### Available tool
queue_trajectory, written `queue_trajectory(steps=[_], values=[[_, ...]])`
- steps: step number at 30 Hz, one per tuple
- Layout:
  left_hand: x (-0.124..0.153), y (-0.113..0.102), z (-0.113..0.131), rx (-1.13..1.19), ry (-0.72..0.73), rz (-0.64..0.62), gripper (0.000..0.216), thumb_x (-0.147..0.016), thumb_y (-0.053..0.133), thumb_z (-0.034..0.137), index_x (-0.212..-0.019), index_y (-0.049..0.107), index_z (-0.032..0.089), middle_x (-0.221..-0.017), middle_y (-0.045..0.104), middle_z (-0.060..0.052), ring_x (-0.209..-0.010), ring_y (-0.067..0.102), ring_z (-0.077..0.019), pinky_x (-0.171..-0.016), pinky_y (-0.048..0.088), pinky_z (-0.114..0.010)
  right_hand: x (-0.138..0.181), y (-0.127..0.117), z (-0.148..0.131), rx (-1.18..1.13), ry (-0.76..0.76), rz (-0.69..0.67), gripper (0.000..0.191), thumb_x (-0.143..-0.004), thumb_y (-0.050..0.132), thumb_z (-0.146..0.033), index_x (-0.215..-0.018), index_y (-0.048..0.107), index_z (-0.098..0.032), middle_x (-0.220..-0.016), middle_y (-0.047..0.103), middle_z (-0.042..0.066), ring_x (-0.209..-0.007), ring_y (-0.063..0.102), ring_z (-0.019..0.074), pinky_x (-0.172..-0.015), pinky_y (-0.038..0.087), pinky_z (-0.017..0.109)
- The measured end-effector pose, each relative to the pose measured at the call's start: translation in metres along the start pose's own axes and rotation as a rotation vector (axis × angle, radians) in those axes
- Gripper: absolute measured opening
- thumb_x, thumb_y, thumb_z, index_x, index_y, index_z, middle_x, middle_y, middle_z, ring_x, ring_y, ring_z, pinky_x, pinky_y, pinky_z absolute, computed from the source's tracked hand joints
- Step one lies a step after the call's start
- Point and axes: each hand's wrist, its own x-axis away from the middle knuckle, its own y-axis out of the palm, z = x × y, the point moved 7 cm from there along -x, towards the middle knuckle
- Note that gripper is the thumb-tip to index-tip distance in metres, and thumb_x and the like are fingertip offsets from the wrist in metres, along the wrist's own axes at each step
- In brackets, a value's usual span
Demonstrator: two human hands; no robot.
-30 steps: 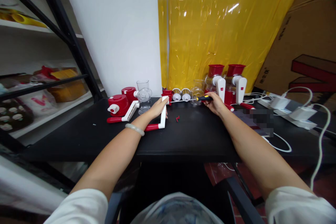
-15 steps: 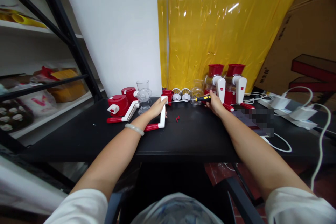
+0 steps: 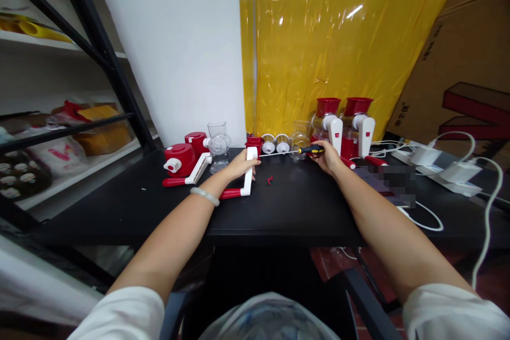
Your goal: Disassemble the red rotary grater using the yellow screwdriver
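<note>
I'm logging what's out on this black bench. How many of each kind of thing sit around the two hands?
Upright red-and-white grinders: 2
Red grinder bodies lying at left: 2
White crank handle under the left hand: 1
Screwdriver in the right hand: 1
Small drums at the back: 2
Loose red bit: 1
Total: 9

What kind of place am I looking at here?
Probably a small assembly or packing workshop: several red-and-white hand-crank units line a black worktable, with large cardboard cartons and storage shelving alongside.
</note>
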Motion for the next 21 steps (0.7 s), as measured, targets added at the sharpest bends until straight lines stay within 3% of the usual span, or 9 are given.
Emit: queue_trajectory(steps=[3, 8, 12, 21], values=[[0.0015, 0.0012, 0.0025, -0.014, -0.001, 0.005, 0.036, -0.079, 0.062, 0.008, -0.108, 0.045, 0.019, -0.053, 0.055, 0.008, -0.044, 0.057, -0.0160, -0.047, 0.053, -0.029, 0.0003, -0.0015, -0.0012, 0.015, -0.009, 0.014, 0.010, -0.078, 0.061, -0.029, -0.073, 0.056, -0.022, -0.056, 0.055, -0.003, -0.047, 0.049, 0.0096, -0.046, 0.047, 0.022], [0.0011, -0.0026, 0.0032, -0.026, 0.012, 0.030, 0.035, -0.076, 0.056, 0.007, -0.106, 0.045, 0.020, -0.052, 0.053, 0.008, -0.043, 0.057, -0.0168, -0.048, 0.053, -0.030, -0.0022, -0.0062, -0.0012, 0.235, -0.047, 0.080, 0.032, -0.093, 0.052, -0.048, -0.074, 0.057, -0.023, -0.040, 0.041, -0.006, -0.034, 0.035, 0.0093, -0.041, 0.045, 0.024], [-0.0004, -0.0037, 0.0021, -0.048, 0.010, 0.019, 0.038, -0.074, 0.055, 0.008, -0.109, 0.045, 0.019, -0.052, 0.054, 0.008, -0.040, 0.057, -0.0180, -0.046, 0.052, -0.030, -0.0023, -0.0085, 0.0019, 0.268, -0.040, 0.086, 0.027, -0.089, 0.063, -0.043, -0.072, 0.054, -0.024, -0.037, 0.038, -0.008, -0.033, 0.036, 0.0090, -0.042, 0.048, 0.023], [-0.0050, -0.0054, 0.0012, -0.034, 0.066, 0.019, 0.037, -0.074, 0.055, 0.011, -0.107, 0.042, 0.020, -0.052, 0.054, 0.009, -0.037, 0.055, -0.0171, -0.042, 0.047, -0.027, 0.0005, -0.0031, 0.0007, 0.128, -0.006, 0.043, 0.009, -0.079, 0.060, -0.026, -0.071, 0.058, -0.021, -0.038, 0.037, -0.007, -0.035, 0.036, 0.0081, -0.042, 0.046, 0.020]])
